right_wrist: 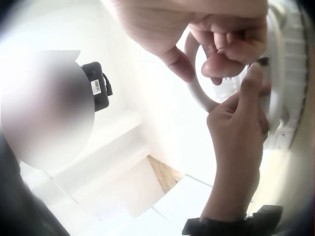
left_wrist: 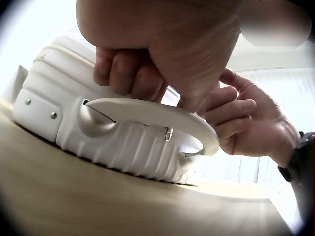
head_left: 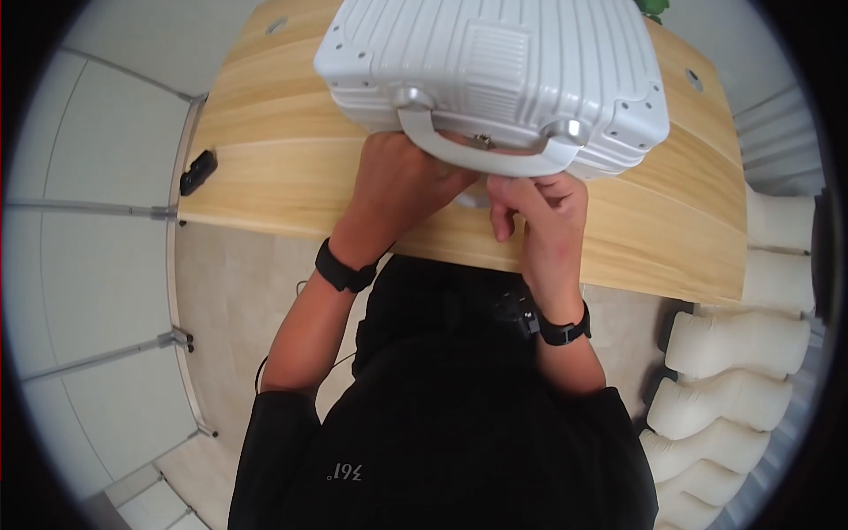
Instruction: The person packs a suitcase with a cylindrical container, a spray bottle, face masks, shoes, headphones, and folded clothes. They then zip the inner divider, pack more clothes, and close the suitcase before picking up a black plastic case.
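A white ribbed case [head_left: 495, 62] lies on the table with its pale curved handle [head_left: 481, 159] toward the person. My left hand [head_left: 402, 181] reaches in behind the handle at the case's front face, its fingertips near a small metal latch [head_left: 481, 141]. Just right of it, my right hand [head_left: 552, 212] is at the handle's right part with curled fingers. In the left wrist view, the right hand [left_wrist: 251, 118] is beside the handle [left_wrist: 152, 114]. In the right wrist view, the left hand [right_wrist: 238, 137] has a finger extended by the latch area. Whether either hand pinches anything is hidden.
A small black object [head_left: 198, 172] lies at the wooden table's [head_left: 283, 115] left edge. Green leaves [head_left: 654, 7] show behind the case. Cream cushioned seats [head_left: 733, 344] stand to the right, and pale panels [head_left: 106, 274] with metal rails are on the left.
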`<state>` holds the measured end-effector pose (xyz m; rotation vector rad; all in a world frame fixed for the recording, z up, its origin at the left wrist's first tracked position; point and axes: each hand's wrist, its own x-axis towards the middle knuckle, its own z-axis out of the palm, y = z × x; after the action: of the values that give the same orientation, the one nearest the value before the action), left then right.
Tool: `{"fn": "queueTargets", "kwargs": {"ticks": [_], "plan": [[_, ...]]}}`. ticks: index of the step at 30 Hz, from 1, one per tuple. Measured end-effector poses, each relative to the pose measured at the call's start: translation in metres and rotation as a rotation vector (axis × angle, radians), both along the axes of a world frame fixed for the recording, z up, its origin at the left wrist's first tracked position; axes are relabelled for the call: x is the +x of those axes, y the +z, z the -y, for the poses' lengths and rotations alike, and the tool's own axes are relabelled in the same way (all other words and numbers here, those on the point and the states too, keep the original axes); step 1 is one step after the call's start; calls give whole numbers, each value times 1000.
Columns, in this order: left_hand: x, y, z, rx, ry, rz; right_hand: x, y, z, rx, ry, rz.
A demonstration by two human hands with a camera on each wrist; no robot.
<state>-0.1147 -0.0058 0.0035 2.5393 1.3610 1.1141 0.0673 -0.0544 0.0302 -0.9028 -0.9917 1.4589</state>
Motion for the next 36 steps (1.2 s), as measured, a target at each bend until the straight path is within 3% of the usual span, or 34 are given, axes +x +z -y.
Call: {"fn": "queueTargets", "kwargs": {"ticks": [2, 5, 8, 11, 16, 23, 29, 31, 36], "plan": [[2, 0, 1, 17, 19, 39, -1, 1, 1, 25, 11, 42], [5, 2, 1, -102, 34, -37, 3, 0, -1, -77, 33, -203], [13, -5, -3, -26, -2, -117, 5, 4, -3, -99, 45, -184], [18, -5, -6, -94, 105, -312, 4, 4, -5, -107, 48, -186], [20, -12, -8, -121, 10, -63, 5, 5, -3, -133, 29, -205], [26, -1, -7, 36, -15, -83, 5, 9, -5, -117, 56, -134], [16, -3, 0, -112, 82, -188, 6, 9, -4, -148, 55, -163], [12, -2, 4, -13, 19, -8, 6, 13, -3, -157, 51, -172], [-11, 5, 13, -47, 93, 26, 9, 13, 1, -168, 4, -181]]}}
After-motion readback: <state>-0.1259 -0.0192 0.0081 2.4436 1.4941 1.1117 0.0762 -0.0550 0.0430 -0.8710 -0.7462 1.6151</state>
